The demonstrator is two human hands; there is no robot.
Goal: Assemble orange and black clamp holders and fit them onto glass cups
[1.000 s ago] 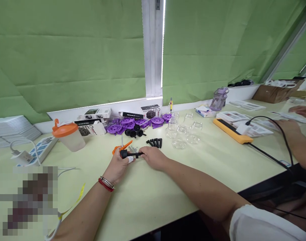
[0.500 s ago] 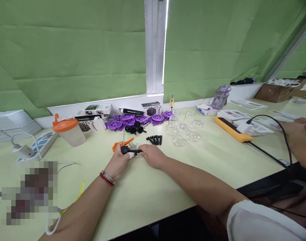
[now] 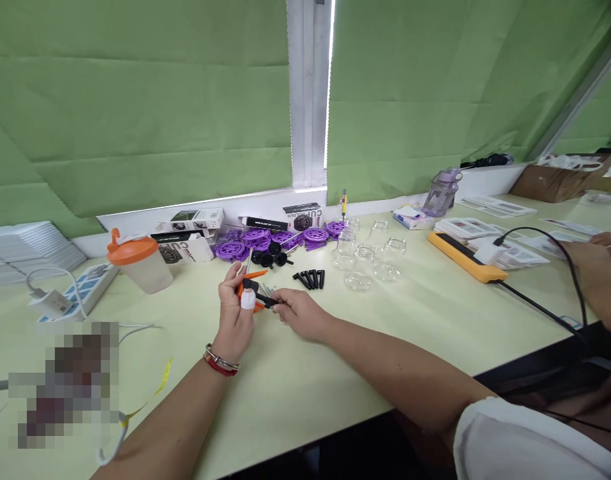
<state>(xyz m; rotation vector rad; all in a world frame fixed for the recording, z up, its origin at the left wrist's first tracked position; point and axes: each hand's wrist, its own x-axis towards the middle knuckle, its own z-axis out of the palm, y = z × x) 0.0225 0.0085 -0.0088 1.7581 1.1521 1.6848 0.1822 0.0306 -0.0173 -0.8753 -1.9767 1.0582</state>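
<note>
My left hand (image 3: pixel 235 317) has its thumb, wrapped in white, against a black plastic part (image 3: pixel 265 300) with a thick head and a thinner stem. Its other fingers stand raised behind that part. My right hand (image 3: pixel 301 313) pinches the stem's far end from the right. Partly hidden behind the left hand is an orange plastic piece (image 3: pixel 257 274), beside a thin metal rod (image 3: pixel 249 260); whether the fingers touch them I cannot tell. Some slim silver pieces (image 3: pixel 268 289) lie just beyond the hands. Several short black tubes (image 3: pixel 313 279) rest in a row to the right.
Purple wheel-shaped parts (image 3: pixel 258 239) and black knobs (image 3: pixel 273 256) lie behind, before boxes (image 3: pixel 188 248). Clear glass jars (image 3: pixel 358 267) stand right of them. An orange-lidded shaker (image 3: pixel 140 263) is at left; a yellow power strip (image 3: pixel 465 259) and another person's arm (image 3: pixel 593 273) are at right.
My left hand has turned more upright, its fingers lifted toward the metal rod and covering more of the orange piece. The black part has tilted, its stem end lower. My right hand shifted slightly left.
</note>
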